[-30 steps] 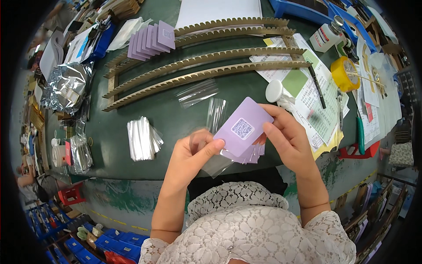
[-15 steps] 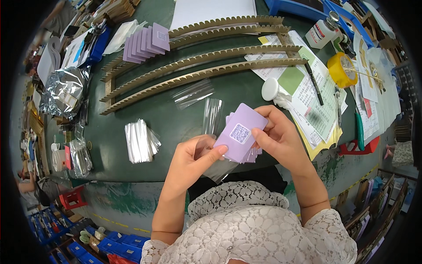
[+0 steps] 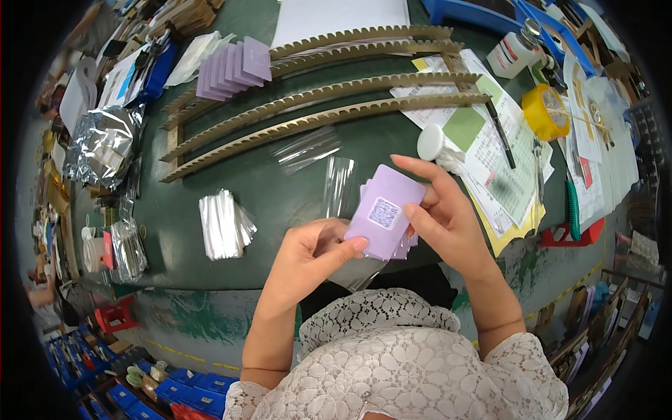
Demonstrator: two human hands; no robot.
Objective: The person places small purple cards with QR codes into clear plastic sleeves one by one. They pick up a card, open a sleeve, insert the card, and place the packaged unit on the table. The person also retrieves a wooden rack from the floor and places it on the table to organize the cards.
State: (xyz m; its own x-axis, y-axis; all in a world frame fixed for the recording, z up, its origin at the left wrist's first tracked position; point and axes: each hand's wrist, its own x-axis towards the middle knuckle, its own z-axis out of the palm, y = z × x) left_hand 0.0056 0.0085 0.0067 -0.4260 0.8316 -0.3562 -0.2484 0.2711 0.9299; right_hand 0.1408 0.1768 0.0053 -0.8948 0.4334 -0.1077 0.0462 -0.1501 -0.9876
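Observation:
A purple card [image 3: 393,192] with a printed square code lies over several like cards, whose edges show beneath it above the table's near edge. My left hand [image 3: 301,259] pinches the top card's lower left corner under the thumb, with a clear plastic sleeve [image 3: 362,274] also in its fingers. At the card's right edge, my right hand [image 3: 451,227] presses its thumb while the index finger sticks out beyond the card; its other fingers are partly hidden. Loose clear sleeves [image 3: 339,183] lie just beyond the hands.
Beyond, a slotted metal rack [image 3: 315,119] holds several purple cards [image 3: 234,68] upright. Left lies a stack of clear sleeves [image 3: 222,225] and a silvery bag [image 3: 105,150]. Toward the right are papers [image 3: 514,178], a black pen [image 3: 500,133], yellow tape [image 3: 544,112] and a white bottle [image 3: 512,52].
My right index finger has lifted off the card and straightened outward. The top card has turned slightly more upright; my left hand has shifted slightly right.

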